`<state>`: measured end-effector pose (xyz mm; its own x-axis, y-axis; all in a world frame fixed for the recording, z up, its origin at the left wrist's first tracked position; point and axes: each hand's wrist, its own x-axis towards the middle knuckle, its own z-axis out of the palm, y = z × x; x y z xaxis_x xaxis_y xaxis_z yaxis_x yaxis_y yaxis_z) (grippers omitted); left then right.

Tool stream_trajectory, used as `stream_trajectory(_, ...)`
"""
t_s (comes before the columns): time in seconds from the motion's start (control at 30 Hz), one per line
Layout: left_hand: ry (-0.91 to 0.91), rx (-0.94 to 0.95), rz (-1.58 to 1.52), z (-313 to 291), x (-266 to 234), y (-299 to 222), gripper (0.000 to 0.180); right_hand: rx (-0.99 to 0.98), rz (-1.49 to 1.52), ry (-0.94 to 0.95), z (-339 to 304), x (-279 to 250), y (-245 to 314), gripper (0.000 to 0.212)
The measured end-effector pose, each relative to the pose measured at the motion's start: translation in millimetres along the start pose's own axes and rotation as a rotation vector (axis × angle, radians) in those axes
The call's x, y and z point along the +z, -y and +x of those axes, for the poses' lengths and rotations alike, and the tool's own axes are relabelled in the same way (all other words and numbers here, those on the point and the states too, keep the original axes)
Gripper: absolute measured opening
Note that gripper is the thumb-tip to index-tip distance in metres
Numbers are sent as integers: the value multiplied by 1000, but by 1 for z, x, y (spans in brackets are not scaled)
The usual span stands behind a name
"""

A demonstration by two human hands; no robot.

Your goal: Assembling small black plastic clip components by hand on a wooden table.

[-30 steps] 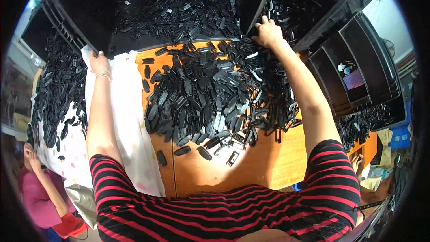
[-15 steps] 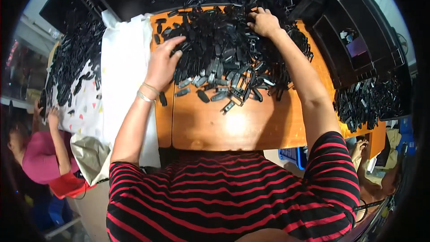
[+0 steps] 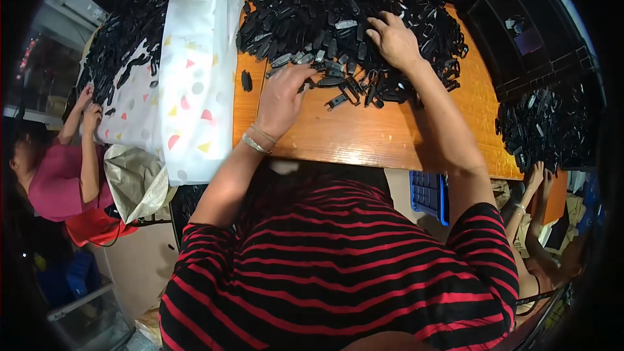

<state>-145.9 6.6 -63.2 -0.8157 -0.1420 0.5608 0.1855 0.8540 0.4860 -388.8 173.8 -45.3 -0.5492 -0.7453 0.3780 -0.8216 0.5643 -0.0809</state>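
Main heap of small black plastic clip-like parts (image 3: 305,26) sits on the orange-brown wooden counter (image 3: 364,136). Left hand (image 3: 285,96) at the heap's near edge, fingers together and bent, thumb a bit apart; can't tell if it has hold of a part. Right hand (image 3: 396,44) over the heap's right half, palm down, fingers loosely bent and slightly spread; fingertips among parts, grip on any can't be told.

One loose black oval plastic part (image 3: 246,80) lies just left of the heap. Further left: white sheet with coloured printed shapes (image 3: 198,78), then a second spread of black parts (image 3: 120,45) with a co-worker in a magenta top (image 3: 62,182) beside it. Right of the heap, well apart: another black parts pile (image 3: 543,127), another person's hands at its near edge.
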Motion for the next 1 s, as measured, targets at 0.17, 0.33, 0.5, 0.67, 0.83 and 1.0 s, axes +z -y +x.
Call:
stream_trajectory(0.17,44,-27,-48,-8,4,-5,25,-75,78,-30,-33,-12,12,34)
stream_trajectory(0.33,-15,-144,-111,-16,7,-16,21,-107,182,-239,-61,-45,21,22)
stream_trajectory(0.5,50,-218,-173,-16,20,-25,14,-151,510,-121,-86,-31,43,18)
stream_trajectory(0.67,124,-121,18,-9,30,-43,19,81,805,-32,-82,-25,54,19)
stream_trajectory(0.83,94,-191,58,-11,34,-41,17,246,1296,53,-80,-29,56,17)
stream_trajectory(1.0,69,-206,46,-15,26,-35,18,465,1836,156,-79,-26,57,20)
